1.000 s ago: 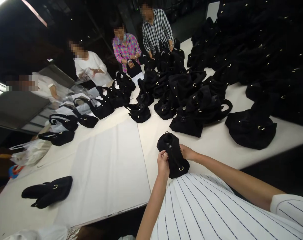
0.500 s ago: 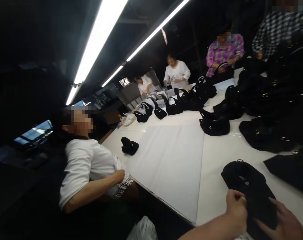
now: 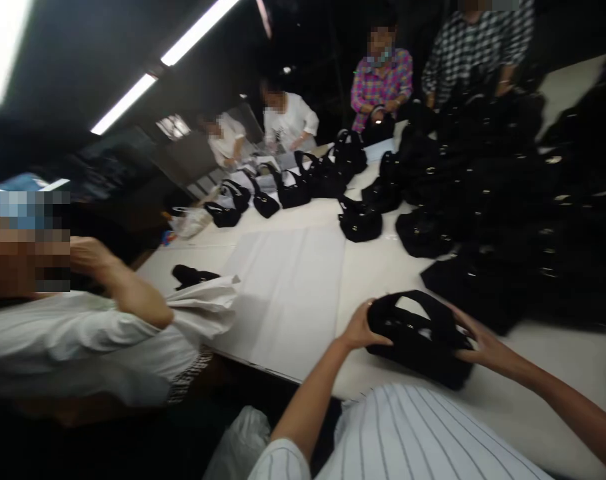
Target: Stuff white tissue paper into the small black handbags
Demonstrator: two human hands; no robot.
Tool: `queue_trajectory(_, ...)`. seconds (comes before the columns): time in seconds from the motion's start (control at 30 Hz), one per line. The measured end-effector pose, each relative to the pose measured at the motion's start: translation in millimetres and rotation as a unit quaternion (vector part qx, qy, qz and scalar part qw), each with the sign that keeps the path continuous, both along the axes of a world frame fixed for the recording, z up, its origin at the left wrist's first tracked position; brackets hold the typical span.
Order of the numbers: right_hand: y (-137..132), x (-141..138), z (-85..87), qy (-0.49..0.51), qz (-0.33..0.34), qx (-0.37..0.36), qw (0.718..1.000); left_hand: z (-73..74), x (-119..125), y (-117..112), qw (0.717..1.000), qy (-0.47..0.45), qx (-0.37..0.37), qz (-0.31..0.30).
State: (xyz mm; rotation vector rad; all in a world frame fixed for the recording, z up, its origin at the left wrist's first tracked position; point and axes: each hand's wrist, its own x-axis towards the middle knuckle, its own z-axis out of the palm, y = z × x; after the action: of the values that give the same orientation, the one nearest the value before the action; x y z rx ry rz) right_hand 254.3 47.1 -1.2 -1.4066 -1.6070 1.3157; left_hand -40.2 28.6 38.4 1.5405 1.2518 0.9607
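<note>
A black handbag (image 3: 417,350) with a wide looped handle rests on the white table (image 3: 557,380) close in front of me. At its left end, my left hand (image 3: 361,330) grips it, thumb on the near side and fingers over the far edge. My right hand (image 3: 483,345) clasps the opposite end the same way, its fingers partly behind the bag. Through the handle loop, a bit of pale material shows inside the bag.
Many black bags are piled (image 3: 507,180) on the right, and a row of bags (image 3: 295,190) runs along the far side. A white sheet (image 3: 287,293) covers the table's middle. A co-worker in white (image 3: 83,340) stands close on my left; several others work across the table.
The bag has turned from lengthwise to crosswise, and my hands now hold its two ends. My view has swung right. The co-worker at left has raised an arm.
</note>
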Motion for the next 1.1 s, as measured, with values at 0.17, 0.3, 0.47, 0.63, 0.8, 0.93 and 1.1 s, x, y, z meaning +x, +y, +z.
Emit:
queue_trajectory(0.17,-35,17,25.8,-0.066,0.093,-0.006,0.993,-16.3,-8,2,0.999,-0.02,-0.038,0.018)
queue_trajectory(0.3,-44,-10,16.1,-0.079,-0.007,0.036,0.996,-6.1,-12,4,0.996,-0.035,-0.081,0.027)
queue_trajectory(0.47,-14,-1,18.5,-0.029,-0.003,-0.007,1.0,10.2,-4,23,0.993,0.016,-0.113,0.027)
queue_trajectory(0.63,24,12,29.0,0.057,-0.027,-0.095,0.993,44.5,10,47,0.992,0.096,-0.08,0.022)
queue_trajectory(0.8,40,25,43.7,0.208,-0.045,-0.143,0.967,117.8,5,52,0.998,-0.048,0.038,0.018)
queue_trajectory(0.93,42,37,47.3,0.24,-0.088,-0.104,0.961,134.3,0,34,0.969,-0.22,-0.01,0.113)
queue_trajectory(1.1,38,42,38.8,0.243,-0.121,-0.079,0.959,104.7,27,3,0.931,-0.326,-0.151,0.059)
